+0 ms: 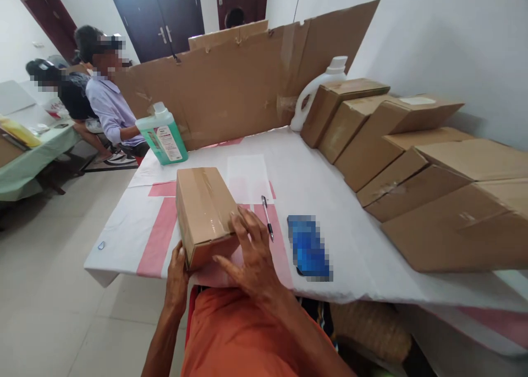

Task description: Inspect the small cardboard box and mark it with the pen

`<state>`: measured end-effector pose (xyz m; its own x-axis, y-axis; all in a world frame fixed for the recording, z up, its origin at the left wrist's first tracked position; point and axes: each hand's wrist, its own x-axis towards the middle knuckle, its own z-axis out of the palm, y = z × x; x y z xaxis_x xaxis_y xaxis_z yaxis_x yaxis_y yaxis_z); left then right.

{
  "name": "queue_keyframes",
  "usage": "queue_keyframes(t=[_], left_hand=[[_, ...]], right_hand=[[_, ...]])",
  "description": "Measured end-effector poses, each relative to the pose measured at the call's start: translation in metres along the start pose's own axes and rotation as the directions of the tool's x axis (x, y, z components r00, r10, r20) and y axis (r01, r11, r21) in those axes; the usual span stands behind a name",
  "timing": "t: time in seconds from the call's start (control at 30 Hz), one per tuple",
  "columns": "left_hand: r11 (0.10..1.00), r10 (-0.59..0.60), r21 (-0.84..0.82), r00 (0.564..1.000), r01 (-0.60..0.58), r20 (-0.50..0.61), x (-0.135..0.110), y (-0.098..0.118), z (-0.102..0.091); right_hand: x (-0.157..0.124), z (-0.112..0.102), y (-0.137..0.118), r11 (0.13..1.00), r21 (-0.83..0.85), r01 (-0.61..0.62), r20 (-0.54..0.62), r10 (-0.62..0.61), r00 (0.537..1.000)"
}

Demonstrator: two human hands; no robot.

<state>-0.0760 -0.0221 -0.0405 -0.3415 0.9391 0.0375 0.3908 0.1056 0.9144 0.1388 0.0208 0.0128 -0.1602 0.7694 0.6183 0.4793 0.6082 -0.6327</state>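
Note:
A small taped cardboard box (204, 209) lies on the white table (330, 201) near its front edge. My left hand (177, 275) grips the box's near left corner from below. My right hand (251, 250) rests with spread fingers against its near right end. A pen (267, 217) lies just right of my right hand, and a blurred blue object (309, 247) sits further right.
A row of sealed cardboard boxes (412, 157) leans along the right wall. A green liquid bottle (163, 135) and a white jug (317, 88) stand before a cardboard screen (239, 80). Two people sit at a green-covered table (37, 146) at left.

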Motion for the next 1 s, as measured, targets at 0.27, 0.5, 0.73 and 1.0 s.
queue_keyframes(t=[0.27, 0.5, 0.73, 1.0], left_hand=[[0.990, 0.042, 0.138, 0.991, -0.025, -0.126, -0.032, 0.071, -0.029], [0.822, 0.423, 0.475, 0.894, -0.312, -0.145, -0.060, 0.113, -0.054], [0.629, 0.677, 0.408, 0.724, -0.661, 0.128, -0.050, 0.121, -0.027], [0.505, 0.746, 0.575, 0.661, -0.644, 0.085, 0.004, 0.131, -0.035]], right_hand=[[0.005, -0.011, 0.001, 0.889, 0.390, -0.242, 0.020, 0.255, 0.967], [-0.006, -0.023, -0.004, 0.525, 0.702, -0.482, 0.147, 0.555, 0.819], [-0.023, -0.013, 0.024, 0.357, 0.785, -0.506, 0.141, 0.692, 0.708], [-0.004, -0.014, 0.032, 0.195, 0.842, -0.504, 0.227, 0.719, 0.657]])
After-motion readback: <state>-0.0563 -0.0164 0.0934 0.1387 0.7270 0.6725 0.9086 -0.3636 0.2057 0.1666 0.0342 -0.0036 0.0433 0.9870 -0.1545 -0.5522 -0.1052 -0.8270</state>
